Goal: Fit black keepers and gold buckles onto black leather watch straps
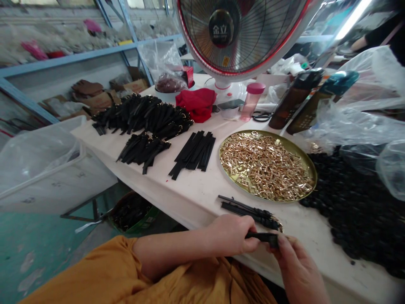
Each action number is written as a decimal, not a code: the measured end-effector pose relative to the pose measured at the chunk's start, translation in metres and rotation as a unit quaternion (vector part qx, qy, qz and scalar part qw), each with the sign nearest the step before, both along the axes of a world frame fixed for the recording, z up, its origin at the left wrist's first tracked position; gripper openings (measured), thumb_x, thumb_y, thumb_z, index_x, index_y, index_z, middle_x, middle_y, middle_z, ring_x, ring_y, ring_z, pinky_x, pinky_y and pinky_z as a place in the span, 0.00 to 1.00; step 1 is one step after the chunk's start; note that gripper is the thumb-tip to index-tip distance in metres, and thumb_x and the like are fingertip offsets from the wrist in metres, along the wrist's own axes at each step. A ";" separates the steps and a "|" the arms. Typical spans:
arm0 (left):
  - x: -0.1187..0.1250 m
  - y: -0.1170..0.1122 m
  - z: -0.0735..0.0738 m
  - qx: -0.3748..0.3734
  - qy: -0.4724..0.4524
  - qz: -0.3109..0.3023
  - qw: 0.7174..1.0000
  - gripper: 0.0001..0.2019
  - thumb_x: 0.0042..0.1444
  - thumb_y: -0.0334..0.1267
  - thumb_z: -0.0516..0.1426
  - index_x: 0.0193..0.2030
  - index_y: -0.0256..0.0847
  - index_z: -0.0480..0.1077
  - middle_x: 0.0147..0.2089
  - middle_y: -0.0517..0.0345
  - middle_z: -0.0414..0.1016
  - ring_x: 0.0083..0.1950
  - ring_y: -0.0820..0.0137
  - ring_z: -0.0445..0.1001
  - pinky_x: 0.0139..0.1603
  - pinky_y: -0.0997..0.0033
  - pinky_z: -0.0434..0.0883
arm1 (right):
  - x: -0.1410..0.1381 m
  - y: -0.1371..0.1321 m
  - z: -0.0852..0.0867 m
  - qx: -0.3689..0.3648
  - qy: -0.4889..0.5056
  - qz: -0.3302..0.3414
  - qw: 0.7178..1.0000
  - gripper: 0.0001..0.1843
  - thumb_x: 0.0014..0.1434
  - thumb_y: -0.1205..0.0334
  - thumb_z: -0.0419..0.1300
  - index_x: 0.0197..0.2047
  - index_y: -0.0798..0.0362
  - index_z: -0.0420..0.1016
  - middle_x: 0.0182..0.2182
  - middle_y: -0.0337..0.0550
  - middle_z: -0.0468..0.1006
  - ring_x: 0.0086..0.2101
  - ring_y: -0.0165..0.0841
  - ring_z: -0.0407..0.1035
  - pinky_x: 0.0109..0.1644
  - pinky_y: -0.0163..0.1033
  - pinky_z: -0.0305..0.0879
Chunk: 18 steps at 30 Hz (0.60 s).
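Note:
Between my two hands, over the table's front edge, is a black strap [265, 237]. My left hand [236, 234] is closed round one end of it. The fingers of my right hand [294, 259] pinch the other end; whether a buckle is there too is hidden. Just behind my hands lies a small bunch of black straps [247, 211], with gold metal at its right end. A round gold-coloured tray [228, 177] beyond holds a heap of small gold buckles [268, 164]. Flat black straps [194, 152] lie loosely stacked left of the tray.
Piles of black straps with gold buckles [142, 114] cover the table's far left. Small black pieces [363, 215] are heaped at right beside plastic bags. Behind stand a fan [221, 27], a red cloth [198, 103], a pink-lidded bottle [251, 101] and two dark bottles.

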State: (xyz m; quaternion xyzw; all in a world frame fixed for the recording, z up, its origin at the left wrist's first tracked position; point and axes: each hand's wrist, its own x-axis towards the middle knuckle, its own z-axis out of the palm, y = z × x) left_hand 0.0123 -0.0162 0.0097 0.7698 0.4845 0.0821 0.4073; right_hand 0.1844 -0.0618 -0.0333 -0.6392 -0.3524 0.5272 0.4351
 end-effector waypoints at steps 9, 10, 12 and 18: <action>0.003 0.007 -0.006 -0.210 -0.139 0.002 0.968 0.26 0.47 0.51 0.57 0.50 0.37 0.63 0.30 0.58 0.73 0.28 0.72 0.71 0.31 0.75 0.65 | 0.005 0.003 -0.003 -0.001 -0.085 0.068 0.994 0.23 0.46 0.45 0.60 0.40 0.51 0.67 0.28 0.39 0.74 0.30 0.34 0.69 0.33 0.36 0.65; 0.003 0.008 -0.008 -0.215 -0.140 0.001 0.967 0.26 0.46 0.49 0.58 0.50 0.37 0.63 0.31 0.57 0.73 0.30 0.72 0.71 0.32 0.75 0.65 | 0.008 0.002 -0.005 -0.004 -0.089 0.077 0.993 0.22 0.47 0.45 0.59 0.40 0.51 0.67 0.25 0.38 0.73 0.28 0.34 0.69 0.32 0.36 0.65; 0.000 0.010 -0.012 -0.224 -0.142 -0.003 0.964 0.24 0.46 0.45 0.59 0.49 0.38 0.64 0.33 0.57 0.74 0.33 0.71 0.71 0.33 0.75 0.65 | 0.012 0.001 -0.008 -0.003 -0.117 0.065 0.991 0.21 0.49 0.46 0.58 0.40 0.51 0.66 0.22 0.37 0.72 0.26 0.34 0.68 0.31 0.37 0.65; -0.005 0.012 -0.022 -0.369 -0.222 -0.002 0.903 0.07 0.50 0.33 0.53 0.36 0.37 0.69 0.26 0.63 0.69 0.29 0.76 0.70 0.32 0.77 0.65 | 0.009 0.001 -0.009 0.030 -0.199 0.090 0.975 0.18 0.50 0.46 0.56 0.38 0.50 0.65 0.18 0.34 0.69 0.21 0.32 0.65 0.26 0.35 0.61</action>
